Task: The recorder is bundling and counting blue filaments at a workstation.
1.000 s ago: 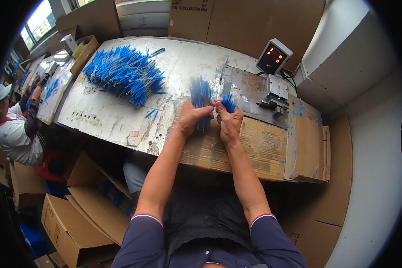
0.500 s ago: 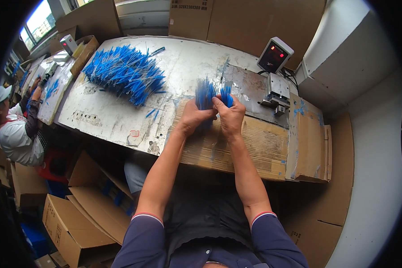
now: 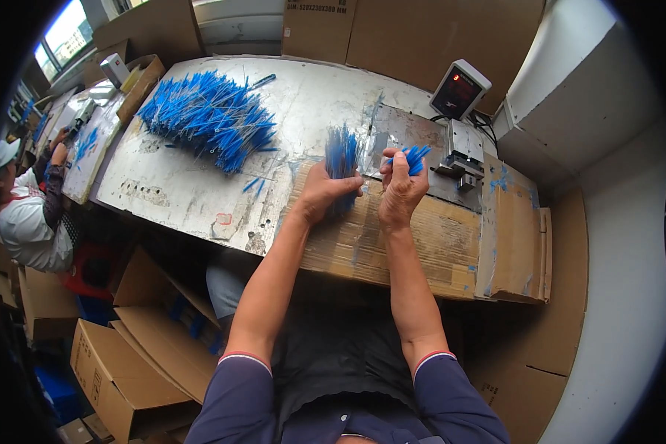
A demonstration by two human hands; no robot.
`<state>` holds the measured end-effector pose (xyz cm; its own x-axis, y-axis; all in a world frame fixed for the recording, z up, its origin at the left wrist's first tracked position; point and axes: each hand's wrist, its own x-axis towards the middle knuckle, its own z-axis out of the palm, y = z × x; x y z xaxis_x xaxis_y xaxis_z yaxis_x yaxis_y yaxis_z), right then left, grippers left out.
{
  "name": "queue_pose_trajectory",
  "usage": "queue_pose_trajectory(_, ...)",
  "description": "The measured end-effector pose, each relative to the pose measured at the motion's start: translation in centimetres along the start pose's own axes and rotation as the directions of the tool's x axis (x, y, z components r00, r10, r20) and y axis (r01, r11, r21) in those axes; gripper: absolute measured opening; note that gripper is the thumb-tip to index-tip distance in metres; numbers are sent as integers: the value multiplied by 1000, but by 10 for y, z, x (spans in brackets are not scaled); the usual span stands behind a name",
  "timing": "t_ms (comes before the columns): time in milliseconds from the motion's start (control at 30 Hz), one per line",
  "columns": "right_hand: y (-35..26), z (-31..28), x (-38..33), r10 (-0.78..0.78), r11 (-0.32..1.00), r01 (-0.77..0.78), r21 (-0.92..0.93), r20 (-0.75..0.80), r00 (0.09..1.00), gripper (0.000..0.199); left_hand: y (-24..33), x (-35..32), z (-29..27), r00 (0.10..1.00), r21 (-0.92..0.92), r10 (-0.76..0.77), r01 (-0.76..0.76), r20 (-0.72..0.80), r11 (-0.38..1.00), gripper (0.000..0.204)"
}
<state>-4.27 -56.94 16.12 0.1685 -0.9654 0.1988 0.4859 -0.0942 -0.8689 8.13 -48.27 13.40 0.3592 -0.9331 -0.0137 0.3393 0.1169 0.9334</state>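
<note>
Far left, a co-worker (image 3: 24, 214) in a pale cap and white top sat at a neighbouring bench strewn with more blue pieces. Below them, open brown cardboard boxes (image 3: 118, 362) with flaps splayed, corrugated and dull.

The table (image 3: 192, 192) had a scuffed, whitish metal-looking top, stained and scratched, with bowed edges. On its far left part lay a big loose heap of blue strands (image 3: 207, 118), thin, straight and bristly, fanned out like a brush pile; a few stray pieces lay just beside it.

Nearer the middle, a flattened sheet of corrugated cardboard (image 3: 422, 244) covered the table's front edge, smeared with blue marks.

The left hand (image 3: 325, 191) was clamped around an upright bundle of blue strands (image 3: 341, 154), tips spiking above the fist. Just beside it, the right hand (image 3: 401, 194) was closed on a smaller tuft of blue strands (image 3: 414, 157), which slanted up to the right. The hands stood close, knuckles near but apart.

Behind the right hand sat a small grey metal machine (image 3: 462, 152), boxy, on a worn steel plate. Behind that, a tilted display unit (image 3: 459, 89) with a dark screen and red lit digits. Further right, folded cardboard (image 3: 514, 222) and a pale wall.
</note>
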Motion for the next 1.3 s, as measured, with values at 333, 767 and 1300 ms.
queue_pose_trajectory(333, -4, 12, -14, -13, 988, 37, -148, 156, 988, 24, -3, 1, 2, 999, 73, 43, -41, -27, 996, 29)
queue_pose_trajectory(767, 12, 9, -16, -20, 867, 148, -476, 264, 964, 11, -8, 2, 10, 949, 359, 302, -252, -88, 899, 33)
queue_pose_trajectory(1300, 7, 3, -14, -204, 834, 284, -474, 214, 955, 15, 2, 2, 2, 999, 106, 21, -26, 50, 994, 48)
